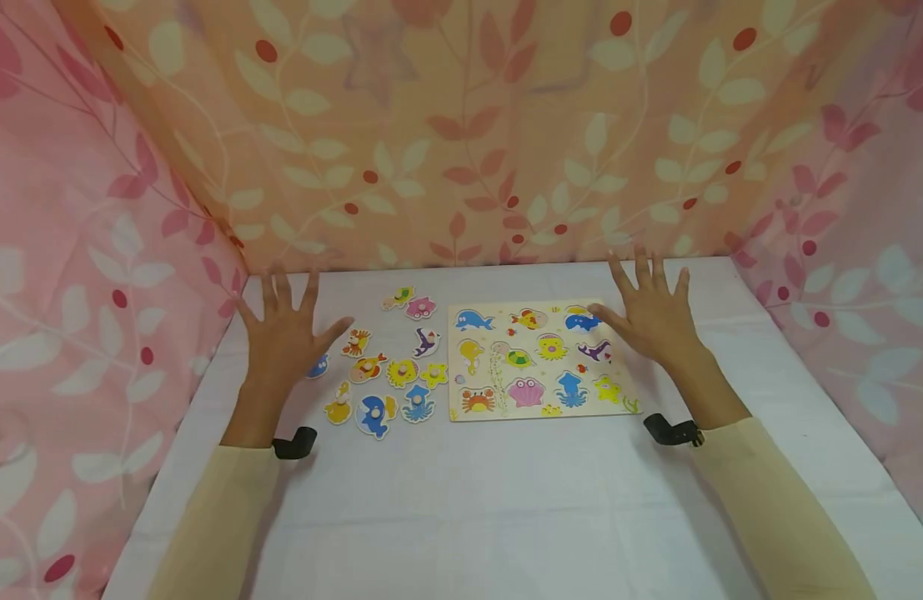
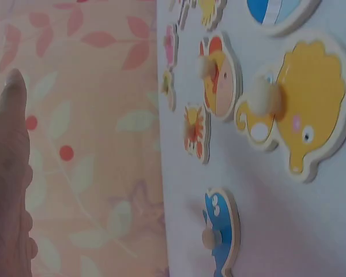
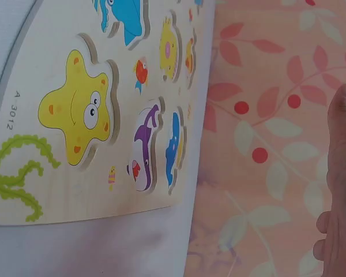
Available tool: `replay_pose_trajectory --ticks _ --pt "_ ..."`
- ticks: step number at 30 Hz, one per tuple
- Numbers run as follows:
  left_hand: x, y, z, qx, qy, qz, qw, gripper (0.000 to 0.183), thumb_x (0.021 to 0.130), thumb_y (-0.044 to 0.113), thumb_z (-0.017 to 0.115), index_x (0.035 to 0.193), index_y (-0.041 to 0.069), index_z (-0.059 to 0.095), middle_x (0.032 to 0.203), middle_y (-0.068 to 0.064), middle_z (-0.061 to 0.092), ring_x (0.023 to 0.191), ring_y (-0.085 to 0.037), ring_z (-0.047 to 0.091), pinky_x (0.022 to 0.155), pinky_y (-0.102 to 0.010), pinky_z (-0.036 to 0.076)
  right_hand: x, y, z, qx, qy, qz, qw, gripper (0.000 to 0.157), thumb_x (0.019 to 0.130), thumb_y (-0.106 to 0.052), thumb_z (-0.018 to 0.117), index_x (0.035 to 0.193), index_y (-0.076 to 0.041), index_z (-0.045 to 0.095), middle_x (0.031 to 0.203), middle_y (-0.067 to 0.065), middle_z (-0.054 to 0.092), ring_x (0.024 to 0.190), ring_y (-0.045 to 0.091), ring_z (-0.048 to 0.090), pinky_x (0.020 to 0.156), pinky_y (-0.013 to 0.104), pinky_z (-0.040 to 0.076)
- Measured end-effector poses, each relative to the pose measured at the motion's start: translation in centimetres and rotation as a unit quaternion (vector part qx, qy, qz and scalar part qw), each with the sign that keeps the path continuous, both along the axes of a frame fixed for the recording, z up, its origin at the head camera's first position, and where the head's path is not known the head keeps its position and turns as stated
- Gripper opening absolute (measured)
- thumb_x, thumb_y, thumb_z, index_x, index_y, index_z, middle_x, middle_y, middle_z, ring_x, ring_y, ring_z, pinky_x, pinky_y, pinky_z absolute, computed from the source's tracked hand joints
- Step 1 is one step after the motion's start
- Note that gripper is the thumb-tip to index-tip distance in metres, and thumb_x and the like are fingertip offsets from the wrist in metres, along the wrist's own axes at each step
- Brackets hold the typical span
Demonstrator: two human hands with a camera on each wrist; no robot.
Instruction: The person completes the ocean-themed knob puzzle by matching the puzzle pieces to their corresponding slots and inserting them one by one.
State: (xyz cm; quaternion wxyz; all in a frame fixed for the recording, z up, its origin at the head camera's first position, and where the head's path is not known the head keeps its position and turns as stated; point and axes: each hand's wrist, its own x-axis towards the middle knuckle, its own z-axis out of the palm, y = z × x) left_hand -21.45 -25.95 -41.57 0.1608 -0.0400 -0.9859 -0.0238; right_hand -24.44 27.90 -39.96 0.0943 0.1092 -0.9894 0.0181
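My left hand (image 1: 281,342), fingers spread and holding nothing, is over the left side of the table beside the loose puzzle pieces. Nearest to it are a blue whale piece (image 2: 222,231), partly hidden by the hand in the head view, and a crab piece (image 1: 356,342). A yellow seahorse piece (image 2: 314,98) with a round knob lies close by. My right hand (image 1: 652,312), also spread and bare, overlaps the right edge of the wooden puzzle board (image 1: 536,408) in the head view. Printed sea animals fill the board's recesses, among them a yellow starfish (image 3: 75,109).
Between the left hand and the board lie several more knobbed pieces, including a dolphin piece (image 1: 374,415), a squid piece (image 1: 418,403) and a pink shell piece (image 1: 421,307). A white cloth covers the table (image 1: 461,517). Flowered curtains (image 1: 461,133) enclose its back and sides.
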Motion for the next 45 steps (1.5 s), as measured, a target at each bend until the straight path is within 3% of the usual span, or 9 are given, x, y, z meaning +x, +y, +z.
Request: replay_pose_trajectory --ticks 5,10,13,18,23,31,38,45 --pt "1.3 1.2 0.2 0.002 -0.005 -0.025 0.9997 0.095 0.093 0.066 0.055 0.164 0.023 0.009 0.166 -0.024 -0.008 0.153 -0.043 -0.007 0.108 -0.078 -0.003 1.3 0.1 0.4 -0.031 -0.009 0.016 0.999 0.091 0.098 -0.065 0.045 0.164 -0.024 -0.004 0.166 0.009 -0.022 0.153 0.035 -0.015 0.116 0.067 -0.006" --pt "2.5 2.2 0.2 0.024 -0.04 -0.046 0.9979 0.087 0.097 0.063 0.052 0.164 0.022 0.014 0.167 -0.023 -0.006 0.154 -0.042 -0.001 0.112 -0.074 -0.001 2.5 0.4 0.2 -0.103 -0.062 0.029 0.992 0.089 0.099 -0.066 0.045 0.163 -0.028 -0.004 0.169 0.003 -0.017 0.155 0.037 -0.001 0.112 0.07 0.019" --pt "3.3 2.7 0.2 0.041 -0.058 -0.059 0.9957 0.082 0.099 0.059 0.051 0.164 0.023 0.016 0.168 -0.022 -0.002 0.154 -0.043 0.004 0.114 -0.072 0.002 2.7 0.7 -0.5 -0.139 -0.1 0.03 0.985 0.088 0.098 -0.065 0.047 0.163 -0.031 -0.002 0.169 -0.001 -0.013 0.155 0.037 0.006 0.108 0.072 0.024" --pt "4.4 2.8 -0.5 0.07 -0.089 -0.078 0.9905 0.071 0.101 0.047 0.058 0.16 0.02 0.031 0.166 -0.024 0.016 0.149 -0.047 0.023 0.113 -0.069 0.023 3.1 1.4 -1.7 -0.157 -0.153 0.037 0.975 0.084 0.098 -0.062 0.052 0.164 -0.029 0.012 0.171 0.0 0.0 0.154 0.038 0.013 0.111 0.069 0.023" --pt "5.2 3.0 -0.8 0.089 -0.11 -0.076 0.987 0.058 0.098 0.039 0.065 0.15 0.016 0.051 0.158 -0.021 0.037 0.138 -0.048 0.043 0.101 -0.065 0.042 3.3 2.5 -2.3 -0.164 -0.174 0.053 0.97 0.065 0.102 -0.043 0.057 0.159 -0.018 0.036 0.167 0.007 0.023 0.15 0.042 0.025 0.112 0.068 0.025" --pt "5.6 2.8 -0.7 0.102 -0.104 -0.084 0.9857 0.048 0.099 0.034 0.065 0.143 0.015 0.059 0.151 -0.018 0.049 0.134 -0.044 0.05 0.099 -0.063 0.045 2.5 4.9 -4.1 -0.174 -0.178 0.067 0.966 0.058 0.103 -0.034 0.061 0.154 -0.013 0.045 0.162 0.014 0.034 0.147 0.044 0.03 0.113 0.065 0.027" --pt "5.1 2.2 -1.0 0.12 -0.077 -0.123 0.9821 0.043 0.097 0.028 0.07 0.138 0.017 0.063 0.144 -0.012 0.058 0.133 -0.038 0.052 0.1 -0.06 0.046 1.2 5.8 -4.7 -0.168 -0.2 0.065 0.963 0.06 0.102 -0.041 0.06 0.154 -0.016 0.045 0.164 0.013 0.029 0.151 0.042 0.021 0.114 0.066 0.022" --pt "5.3 2.4 -1.2 0.131 -0.083 -0.169 0.9732 0.04 0.094 0.029 0.075 0.131 0.019 0.069 0.132 -0.007 0.067 0.128 -0.032 0.059 0.099 -0.054 0.05 1.4 5.9 -5.9 -0.16 -0.231 0.044 0.959 0.062 0.102 -0.045 0.059 0.156 -0.019 0.043 0.165 0.013 0.027 0.151 0.044 0.019 0.114 0.067 0.021"
